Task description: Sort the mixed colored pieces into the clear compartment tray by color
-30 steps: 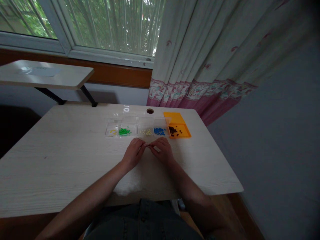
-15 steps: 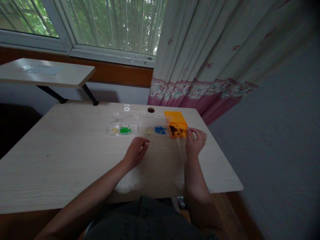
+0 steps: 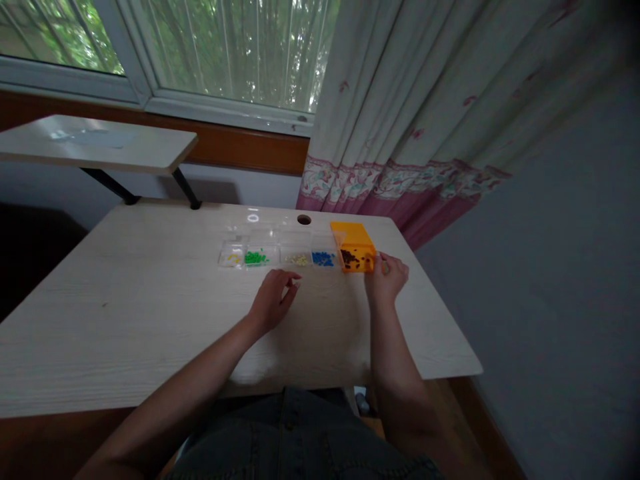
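Worn on the person's head, the camera is looking forward and steeply down across a pale table (image 3: pixel 150 320), its wide view taking in both forearms (image 3: pixel 195 387) from the bottom edge upward. A dark garment (image 3: pixel 290 440) is filling the bottom center, closest to the lens, while the left hand (image 3: pixel 273 298) and right hand (image 3: pixel 387 277) are showing farther out, near mid-frame. Just beyond, clear boxes (image 3: pixel 273 255) and an orange box (image 3: pixel 353 233) are appearing small. A window (image 3: pixel 240 60) and curtain (image 3: pixel 400 120) are spanning the background, a wall (image 3: pixel 525 267) bounding the right.
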Tool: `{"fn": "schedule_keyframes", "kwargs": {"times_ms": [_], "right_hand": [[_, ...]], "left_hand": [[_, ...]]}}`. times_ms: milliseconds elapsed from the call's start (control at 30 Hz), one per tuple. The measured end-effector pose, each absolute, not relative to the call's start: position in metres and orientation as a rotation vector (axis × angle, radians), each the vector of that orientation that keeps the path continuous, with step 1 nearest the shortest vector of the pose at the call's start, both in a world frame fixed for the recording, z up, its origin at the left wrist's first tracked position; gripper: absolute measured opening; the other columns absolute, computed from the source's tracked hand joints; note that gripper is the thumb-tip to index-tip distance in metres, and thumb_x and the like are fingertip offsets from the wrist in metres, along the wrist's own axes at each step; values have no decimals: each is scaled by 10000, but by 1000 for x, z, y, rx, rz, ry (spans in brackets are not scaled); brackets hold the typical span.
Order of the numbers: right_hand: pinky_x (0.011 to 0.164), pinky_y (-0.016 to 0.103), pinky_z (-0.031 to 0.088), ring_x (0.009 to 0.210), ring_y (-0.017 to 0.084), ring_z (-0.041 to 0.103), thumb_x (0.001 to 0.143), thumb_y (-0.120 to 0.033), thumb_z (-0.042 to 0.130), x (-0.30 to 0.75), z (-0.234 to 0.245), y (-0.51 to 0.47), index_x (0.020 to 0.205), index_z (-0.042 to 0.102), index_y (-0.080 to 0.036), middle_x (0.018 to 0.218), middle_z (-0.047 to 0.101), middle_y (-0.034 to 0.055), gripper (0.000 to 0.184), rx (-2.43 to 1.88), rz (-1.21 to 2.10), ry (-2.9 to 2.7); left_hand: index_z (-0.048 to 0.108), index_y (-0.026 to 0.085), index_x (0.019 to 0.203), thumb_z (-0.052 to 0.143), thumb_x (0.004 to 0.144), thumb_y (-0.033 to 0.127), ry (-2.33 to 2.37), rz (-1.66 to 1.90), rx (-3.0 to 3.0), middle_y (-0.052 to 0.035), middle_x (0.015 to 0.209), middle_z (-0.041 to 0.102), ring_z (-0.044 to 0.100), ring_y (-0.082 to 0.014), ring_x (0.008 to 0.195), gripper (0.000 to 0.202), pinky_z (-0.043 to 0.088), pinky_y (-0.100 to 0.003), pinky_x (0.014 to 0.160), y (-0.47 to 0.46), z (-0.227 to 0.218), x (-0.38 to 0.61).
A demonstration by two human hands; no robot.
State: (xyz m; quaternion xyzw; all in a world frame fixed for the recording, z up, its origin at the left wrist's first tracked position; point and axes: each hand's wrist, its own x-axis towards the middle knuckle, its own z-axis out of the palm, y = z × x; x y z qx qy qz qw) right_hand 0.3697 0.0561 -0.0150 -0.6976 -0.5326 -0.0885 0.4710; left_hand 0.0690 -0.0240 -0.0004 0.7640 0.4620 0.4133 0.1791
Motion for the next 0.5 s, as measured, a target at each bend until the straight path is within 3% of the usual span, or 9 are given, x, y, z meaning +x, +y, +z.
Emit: {"fn": "schedule_keyframes", "kwargs": {"times_ms": [133, 267, 400, 500], "right_hand": [[916, 433, 374, 912, 240, 553, 941, -416, 429, 369, -18, 55, 994, 715, -127, 958, 689, 136, 410, -1691, -219, -1306], [919, 419, 389, 935, 238, 566, 940, -431, 418, 348, -5, 53, 999, 721, -151, 963, 696, 123, 417, -1593, -211, -1393], [1013, 465, 340, 1060, 248, 557, 925, -370, 454, 308, 18, 54, 1084, 710, -212, 1055, 706, 92, 340, -1527, -231, -1572], [1105, 545, 227, 1237, 279, 484, 921, -341, 471, 276, 33, 62, 1267, 615, -242, 1229, 655, 85, 388, -1485, -284, -1694]], "left_hand": [[590, 186, 1114, 472, 959, 281, 1392, 1206, 2184, -70, 929, 609, 540, -215, 938, 216, 446, -383, 901, -20, 2, 61], [586, 213, 1188, 513, 936, 281, 1686, 1283, 2206, -104, 1141, 592, 494, -265, 1124, 271, 379, -467, 1034, -9, 9, 40], [508, 237, 1330, 516, 922, 270, 1996, 1411, 2120, -126, 1458, 403, 317, -314, 1372, 409, 250, -537, 1145, 2, 19, 12], [422, 228, 1413, 498, 923, 276, 2139, 1409, 2086, -117, 1556, 280, 180, -320, 1460, 497, 191, -550, 1179, 12, 26, -5]]}}
